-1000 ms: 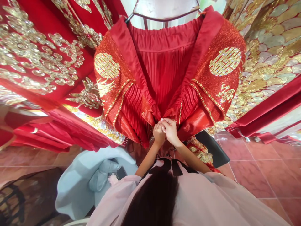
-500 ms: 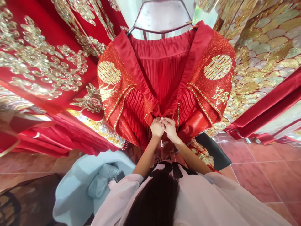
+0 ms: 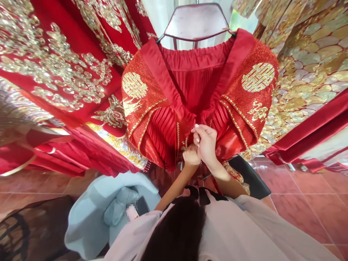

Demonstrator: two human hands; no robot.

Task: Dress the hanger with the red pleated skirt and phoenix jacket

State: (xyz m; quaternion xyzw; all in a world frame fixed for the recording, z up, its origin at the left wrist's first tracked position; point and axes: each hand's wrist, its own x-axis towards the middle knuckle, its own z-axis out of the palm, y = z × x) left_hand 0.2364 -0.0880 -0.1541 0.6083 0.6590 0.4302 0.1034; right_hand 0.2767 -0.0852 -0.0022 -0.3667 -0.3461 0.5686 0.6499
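A red jacket (image 3: 152, 72) with round gold emblems and gold beaded edging hangs spread on a dark-framed hanger (image 3: 195, 38). Its gathered band runs down both sides of a deep V, and red pleats show within. At the bottom of the V, my right hand (image 3: 207, 143) is closed, its thumb and fingertips pinched at the band's edge. My left hand (image 3: 191, 156) is a fist just below, touching the right hand and in front of the gold-trimmed front edge. What lies inside the left fist is hidden.
Red cloth with crystal beading (image 3: 67, 76) hangs at left, gold scale-patterned cloth (image 3: 318, 47) at right. A pale blue chair (image 3: 84, 214) stands lower left with a dark phone-like thing (image 3: 141, 206) on it. A black seat (image 3: 254, 177) is at right, over red floor tiles (image 3: 307, 210).
My hands were side by side at the bottom of the V. The right has moved up and right, the left slightly lower. The whole view has shifted, so the jacket appears further right.
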